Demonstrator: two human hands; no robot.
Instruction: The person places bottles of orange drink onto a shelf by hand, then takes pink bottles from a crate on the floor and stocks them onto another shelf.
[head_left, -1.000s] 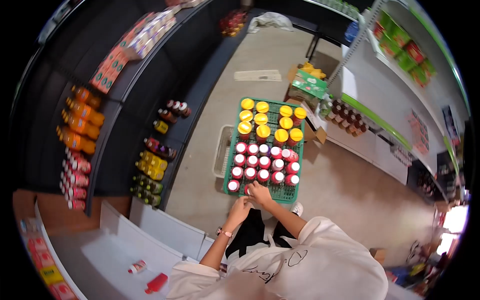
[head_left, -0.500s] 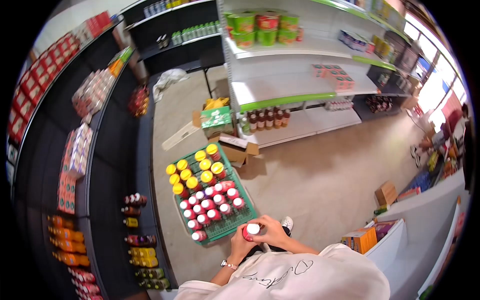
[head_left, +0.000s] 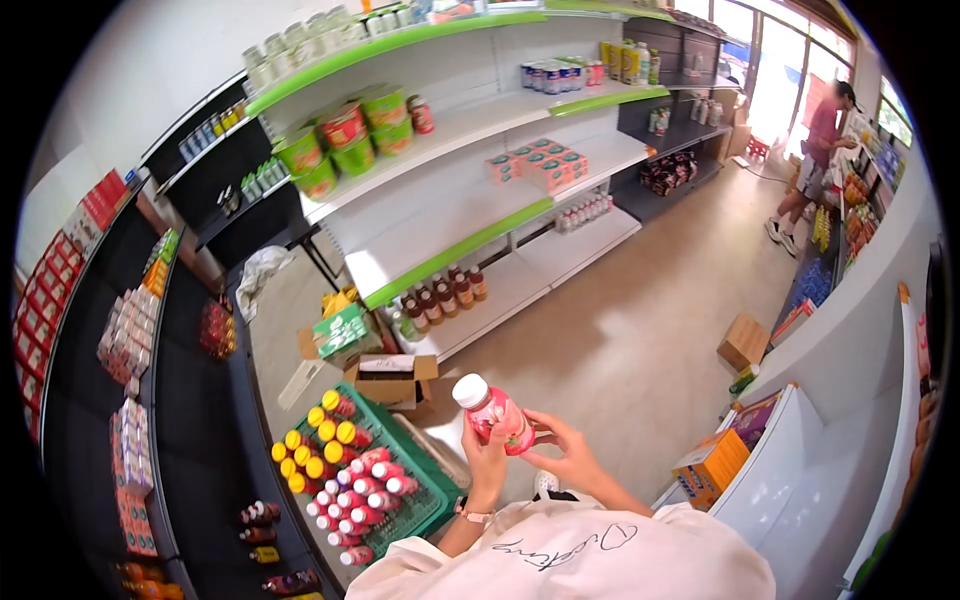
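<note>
A pink bottle with a white cap (head_left: 497, 420) is tilted up in front of my body. My left hand (head_left: 486, 464) is wrapped round its lower left side. The fingers of my right hand (head_left: 566, 452) press on the bottle's base from the right. Below and left of my hands lies a green crate (head_left: 432, 492). It holds several bottles with yellow caps (head_left: 325, 430) and several pink bottles with white caps (head_left: 368, 497).
White shelving (head_left: 440, 225) with green edge strips bears tubs, boxes and bottles. Dark shelves (head_left: 190, 400) line the left. An open cardboard box (head_left: 398, 380) sits beyond the crate. A person (head_left: 815, 150) stands far right. An orange box (head_left: 712, 462) is at right.
The bottle has been raised and tipped, so its label side shows. The view has swung up and right, bringing more white shelving and the standing person into sight.
</note>
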